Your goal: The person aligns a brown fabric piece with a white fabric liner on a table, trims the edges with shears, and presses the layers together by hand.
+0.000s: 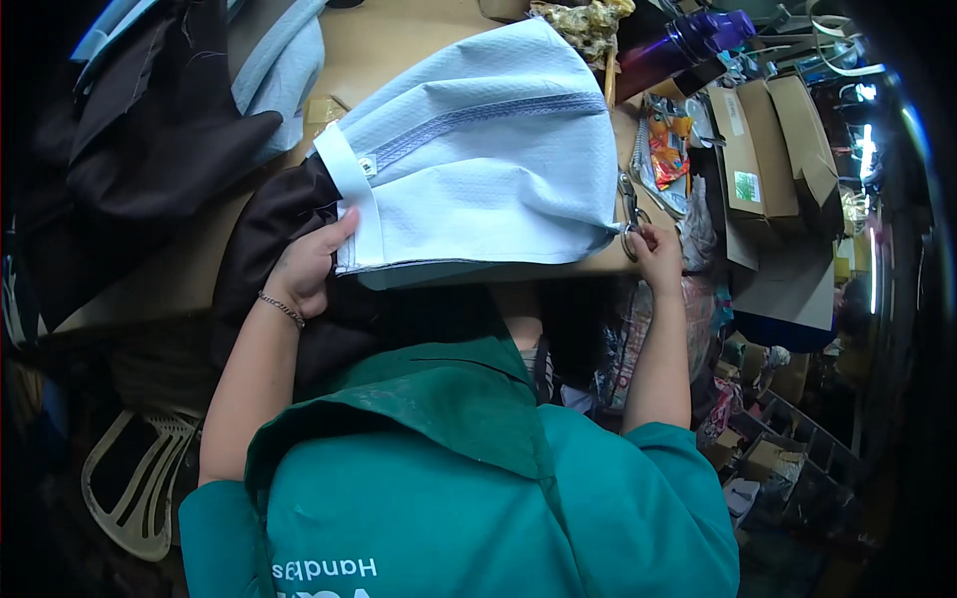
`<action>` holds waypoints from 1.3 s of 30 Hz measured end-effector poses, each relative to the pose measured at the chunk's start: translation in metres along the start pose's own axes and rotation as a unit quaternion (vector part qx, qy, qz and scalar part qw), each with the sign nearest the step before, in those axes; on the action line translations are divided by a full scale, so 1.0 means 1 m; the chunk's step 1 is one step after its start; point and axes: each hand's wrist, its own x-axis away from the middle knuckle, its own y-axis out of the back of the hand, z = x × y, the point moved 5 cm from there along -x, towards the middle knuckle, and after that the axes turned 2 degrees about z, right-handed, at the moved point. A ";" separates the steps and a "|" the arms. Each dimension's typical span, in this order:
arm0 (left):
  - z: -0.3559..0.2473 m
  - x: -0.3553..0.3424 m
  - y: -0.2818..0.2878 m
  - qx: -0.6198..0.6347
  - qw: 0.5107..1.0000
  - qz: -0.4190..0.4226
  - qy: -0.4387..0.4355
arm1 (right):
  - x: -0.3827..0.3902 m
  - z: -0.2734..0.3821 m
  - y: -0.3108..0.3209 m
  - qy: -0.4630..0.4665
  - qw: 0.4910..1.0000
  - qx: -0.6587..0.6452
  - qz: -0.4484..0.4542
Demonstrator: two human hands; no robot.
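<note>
A pale blue-white sewn fabric piece spreads before me, with a patterned dark blue strip across it and a plain white band along its left edge. My left hand is closed on the band's lower corner, thumb on top. At the opposite lower corner, the fingers of my right hand pinch the fabric's drawn-out tip. Right beside those fingers is a small pair of dark-handled scissors, partly covered by the hand. Dark brown cloth bunches under and behind my left hand.
More dark cloth and light fabric heap on the table's left. At the far right are a purple bottle, an orange packet and an open cardboard box. A plastic chair stands at lower left.
</note>
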 end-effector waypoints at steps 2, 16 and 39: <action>-0.002 0.001 0.000 -0.003 1.000 0.001 -0.005 | -0.005 0.022 -0.006 0.000 0.999 -0.005 0.032; 0.001 0.003 0.008 -0.014 0.999 0.019 -0.023 | 0.072 -0.014 0.000 -0.206 0.917 -0.214 0.265; 0.000 0.004 0.007 0.011 0.992 0.120 -0.034 | 0.072 0.176 0.091 0.233 0.911 -0.016 0.340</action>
